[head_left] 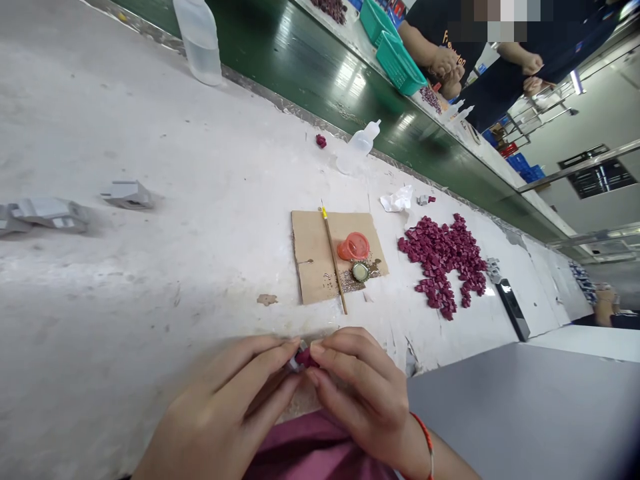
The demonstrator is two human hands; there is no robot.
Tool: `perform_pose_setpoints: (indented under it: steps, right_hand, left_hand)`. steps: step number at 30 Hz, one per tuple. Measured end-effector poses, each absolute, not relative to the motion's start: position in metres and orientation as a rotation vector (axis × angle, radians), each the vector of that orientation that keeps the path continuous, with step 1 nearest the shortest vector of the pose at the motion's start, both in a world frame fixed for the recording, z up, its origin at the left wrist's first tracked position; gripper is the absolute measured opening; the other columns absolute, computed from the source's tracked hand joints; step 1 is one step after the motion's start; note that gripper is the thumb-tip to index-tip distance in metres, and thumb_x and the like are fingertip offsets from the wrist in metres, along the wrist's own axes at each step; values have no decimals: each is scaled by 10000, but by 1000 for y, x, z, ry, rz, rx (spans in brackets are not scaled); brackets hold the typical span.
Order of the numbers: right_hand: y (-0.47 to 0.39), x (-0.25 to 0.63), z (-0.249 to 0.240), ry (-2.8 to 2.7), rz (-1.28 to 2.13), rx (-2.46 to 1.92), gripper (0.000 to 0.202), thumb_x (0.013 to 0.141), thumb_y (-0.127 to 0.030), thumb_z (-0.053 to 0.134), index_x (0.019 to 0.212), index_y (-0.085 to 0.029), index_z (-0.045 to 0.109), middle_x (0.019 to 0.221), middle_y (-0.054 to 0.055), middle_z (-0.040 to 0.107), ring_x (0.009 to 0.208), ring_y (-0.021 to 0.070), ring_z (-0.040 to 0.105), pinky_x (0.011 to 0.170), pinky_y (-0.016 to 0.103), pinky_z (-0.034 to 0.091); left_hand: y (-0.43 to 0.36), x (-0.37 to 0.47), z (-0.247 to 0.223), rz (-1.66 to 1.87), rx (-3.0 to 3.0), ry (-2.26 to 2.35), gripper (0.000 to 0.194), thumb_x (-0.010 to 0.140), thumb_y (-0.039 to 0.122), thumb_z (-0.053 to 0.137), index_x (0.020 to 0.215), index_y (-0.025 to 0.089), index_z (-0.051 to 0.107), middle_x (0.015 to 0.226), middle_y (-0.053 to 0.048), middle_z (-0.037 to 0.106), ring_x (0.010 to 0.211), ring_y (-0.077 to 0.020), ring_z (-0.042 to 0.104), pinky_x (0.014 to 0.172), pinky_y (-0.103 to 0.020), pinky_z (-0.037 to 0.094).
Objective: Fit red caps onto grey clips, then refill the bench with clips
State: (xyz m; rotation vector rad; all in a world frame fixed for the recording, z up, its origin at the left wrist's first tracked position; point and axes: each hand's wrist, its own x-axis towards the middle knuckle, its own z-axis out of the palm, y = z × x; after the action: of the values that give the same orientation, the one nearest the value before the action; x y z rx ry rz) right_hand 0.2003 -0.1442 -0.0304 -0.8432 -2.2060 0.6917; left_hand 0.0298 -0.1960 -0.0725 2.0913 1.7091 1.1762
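Observation:
Close to my body, my left hand (240, 393) and my right hand (363, 390) meet fingertip to fingertip. Between them is a small maroon piece (304, 358), pinched by my right thumb and fingers. A small grey piece (293, 363) shows at my left fingertips, against the maroon one. Fingers cover most of both, so how they join is hidden. Beyond my hands lies a cardboard sheet (313, 250). On it are a thin brush (332, 253), a red cup (354, 247) and a bottle cap (360, 271).
A pile of maroon pieces (445, 260) spreads at right, beside a black box-like object (513, 310). Larger grey pieces (127, 194) sit at left. Squeeze bottles (357, 148) stand near the green conveyor belt (300, 50). Two people work across it, near green baskets (400, 63).

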Motion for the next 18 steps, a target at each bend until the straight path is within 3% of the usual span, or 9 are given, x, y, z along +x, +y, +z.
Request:
perform_pose_setpoints:
  steps: [7,11,18]
  right_hand:
    - [-143,200,-34,-2280,719,-829,359,881,-19,588,1223,-128,586,985,96,674,896,168,634,771,312,585]
    - [-141,199,-36,-2325,721,-833,384,893,1,556,1263,-103,567,1030,120,674,973,186,616,831,333,578]
    - [-140,196,-40,-2278,723,-746,370,956,-49,466,1311,-132,529,1072,115,687,1037,177,620,895,333,570]
  left_hand:
    - [-192,31,-67,1181,2019,1711,351,983,327,381,980,202,709,859,48,749,777,-79,673,830,-128,512]
    - [-193,33,-68,1195,2031,1758,361,983,344,387,887,235,717,854,46,742,771,-96,673,792,-162,536]
    - [-198,32,-72,1202,1940,1716,163,943,319,504,974,221,630,926,35,683,827,-57,642,924,-117,461]
